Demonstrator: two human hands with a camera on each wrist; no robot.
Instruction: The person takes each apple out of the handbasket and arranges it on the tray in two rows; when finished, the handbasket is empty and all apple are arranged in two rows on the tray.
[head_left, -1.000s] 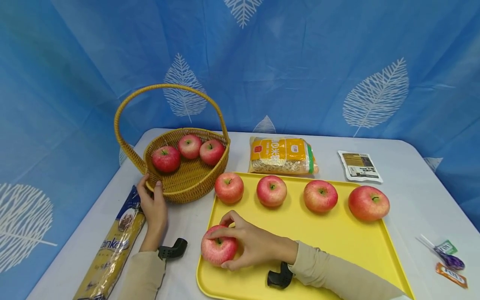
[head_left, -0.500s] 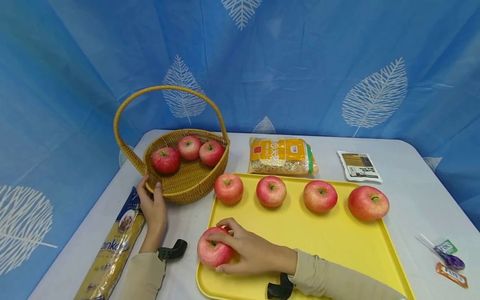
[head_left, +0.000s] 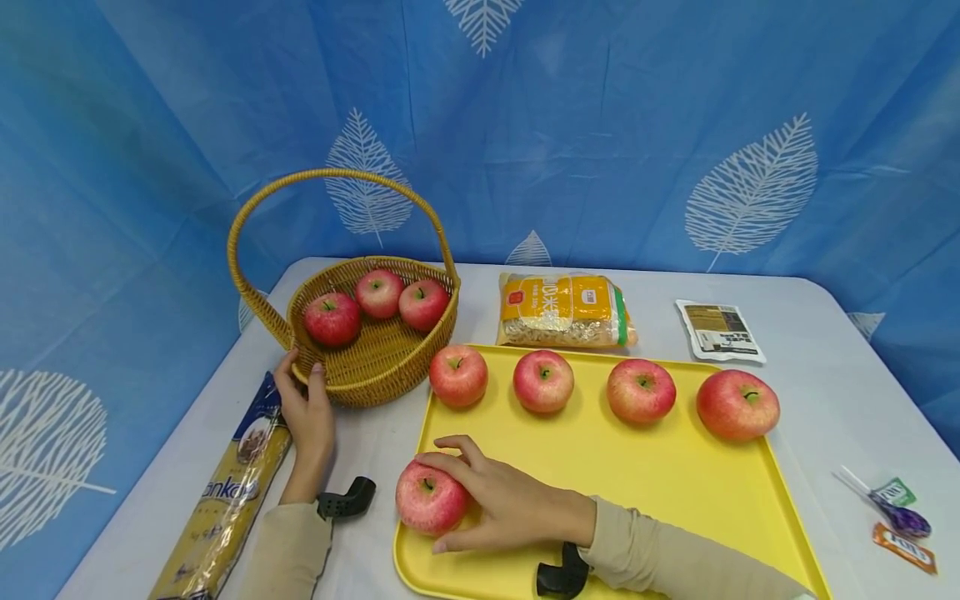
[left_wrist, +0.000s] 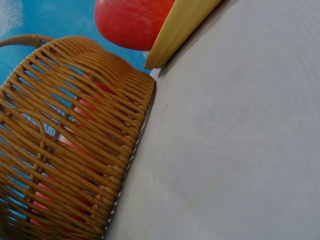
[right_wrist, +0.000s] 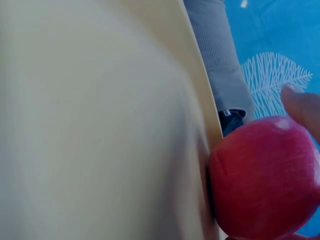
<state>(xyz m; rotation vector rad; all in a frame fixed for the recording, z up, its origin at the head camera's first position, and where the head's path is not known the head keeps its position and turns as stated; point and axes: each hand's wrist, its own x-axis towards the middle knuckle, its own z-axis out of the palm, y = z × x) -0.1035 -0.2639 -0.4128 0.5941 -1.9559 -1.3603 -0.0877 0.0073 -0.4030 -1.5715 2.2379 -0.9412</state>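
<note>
My left hand (head_left: 309,425) grips the near left rim of a wicker basket (head_left: 390,382), thumb inside. Three red apples lie in the basket; its woven side (left_wrist: 75,140) fills the left of the left wrist view. A red apple (head_left: 427,498) sits at the left edge of a yellow tray (head_left: 600,475). Beside it my right hand (head_left: 517,504) spreads loosely, index finger over the top and thumb standing off the near side. The right wrist view shows this apple (right_wrist: 265,180) against the tray's rim, a fingertip (right_wrist: 302,107) just over it.
Several apples line the tray's far side, such as the rightmost apple (head_left: 738,406). Behind stands a grain bag (head_left: 562,312), with a white-edged pouch (head_left: 720,333) to its right. A long yellow packet (head_left: 225,500) lies left of my left arm. Small wrapped sweets (head_left: 903,521) lie far right.
The right hand shifted the apple slightly left to the tray's edge, then loosened, its thumb coming away from the apple. The left hand and basket have stayed in place.
</note>
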